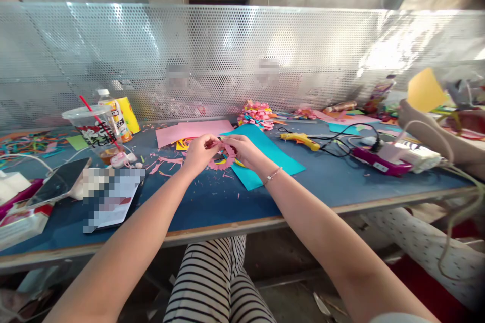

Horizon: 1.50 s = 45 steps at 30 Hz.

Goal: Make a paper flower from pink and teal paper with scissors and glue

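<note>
Both my hands meet over the middle of the blue table. My left hand (pixel 204 150) pinches the edge of a fringed pink paper strip (pixel 224 163), its fingertips close to those of the other hand. My right hand (pixel 242 149) has its thumb and fingers closed on the same strip, which curls down between the hands. Beneath and beside my right hand lies a turquoise paper sheet (pixel 275 154). A pink paper sheet (pixel 195 131) lies behind my left hand, with yellow cut paper (pixel 183 144) next to it. Pink paper scraps (pixel 166 162) are scattered to the left.
A yellow glue gun (pixel 301 140) and a purple power strip (pixel 381 161) with cables lie right. Left stand a plastic cup (pixel 94 131), a bottle (pixel 117 116) and a phone (pixel 117 199). A paper-flower bundle (pixel 256 115) sits by the perforated metal screen (pixel 227 55). Another person's arm (pixel 428 131) reaches in.
</note>
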Tool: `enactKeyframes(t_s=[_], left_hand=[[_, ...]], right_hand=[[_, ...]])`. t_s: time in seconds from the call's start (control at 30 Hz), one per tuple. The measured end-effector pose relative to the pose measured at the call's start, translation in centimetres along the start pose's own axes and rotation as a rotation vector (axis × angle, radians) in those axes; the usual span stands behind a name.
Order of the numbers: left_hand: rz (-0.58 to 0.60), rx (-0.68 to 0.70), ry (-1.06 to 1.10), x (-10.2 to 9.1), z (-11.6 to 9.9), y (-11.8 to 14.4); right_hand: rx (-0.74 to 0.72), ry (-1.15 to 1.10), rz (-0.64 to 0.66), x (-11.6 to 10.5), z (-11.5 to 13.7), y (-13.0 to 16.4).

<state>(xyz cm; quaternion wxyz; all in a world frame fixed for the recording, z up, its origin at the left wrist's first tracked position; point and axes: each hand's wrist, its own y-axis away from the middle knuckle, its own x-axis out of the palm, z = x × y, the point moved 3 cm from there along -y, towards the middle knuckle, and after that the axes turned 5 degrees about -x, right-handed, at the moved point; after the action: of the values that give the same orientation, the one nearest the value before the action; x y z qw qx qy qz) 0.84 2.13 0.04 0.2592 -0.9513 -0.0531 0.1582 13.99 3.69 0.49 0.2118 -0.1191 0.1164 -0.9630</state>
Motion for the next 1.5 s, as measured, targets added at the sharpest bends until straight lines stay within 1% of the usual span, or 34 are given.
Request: enactKeyframes(t_s=[0.27, 0.4, 0.53, 0.63, 0.7, 0.77, 0.83, 0.93, 1.03, 1.13, 1.27, 1.4, 1.5], left_hand=[[-0.025, -0.038, -0.028, 0.0, -0.3, 0.2], [-0.036, -0.053, -0.007, 0.0, -0.5, 0.2], [-0.036, -0.003, -0.020, 0.0, -1.2, 0.5], [-0.022, 0.070, -0.083, 0.0, -1.6, 0.7], [-0.021, 0.115, -0.137, 0.1, -1.8, 0.7], [-0.029, 0.140, -0.176, 0.1, -1.7, 0.7], [-0.042, 0.154, -0.203, 0.1, -1.6, 0.7], [-0.059, 0.172, -0.231, 0.1, -1.6, 0.7], [-0.072, 0.187, -0.241, 0.1, -1.7, 0.7], [-0.080, 0.198, -0.244, 0.1, -1.9, 0.8], [-0.082, 0.246, -0.278, 0.2, -2.3, 0.9], [-0.106, 0.283, -0.318, 0.2, -2.1, 0.9], [-0.122, 0.255, -0.299, 0.1, -1.8, 0.8]], right_hand=[[-0.066, 0.064, 0.019, -0.1, -0.3, -0.2], [-0.060, 0.082, 0.006, 0.0, -0.1, -0.1], [-0.042, 0.037, -0.007, 0.0, -0.2, -0.1], [-0.076, 0.040, 0.017, 0.0, -0.1, -0.1], [-0.121, 0.082, 0.026, 0.1, 0.0, -0.1], [-0.164, 0.167, 0.007, 0.1, 0.2, 0.0], [-0.184, 0.252, -0.026, 0.1, 0.3, 0.0], [-0.197, 0.296, -0.046, 0.1, 0.2, -0.1], [-0.195, 0.273, -0.052, 0.0, 0.0, -0.3], [-0.156, 0.177, -0.056, 0.0, -0.3, -0.4], [-0.126, 0.030, -0.004, 0.2, -0.3, -0.2], [-0.128, 0.029, 0.032, 0.2, -0.2, -0.1], [-0.143, 0.025, 0.033, 0.2, -0.2, -0.2]])
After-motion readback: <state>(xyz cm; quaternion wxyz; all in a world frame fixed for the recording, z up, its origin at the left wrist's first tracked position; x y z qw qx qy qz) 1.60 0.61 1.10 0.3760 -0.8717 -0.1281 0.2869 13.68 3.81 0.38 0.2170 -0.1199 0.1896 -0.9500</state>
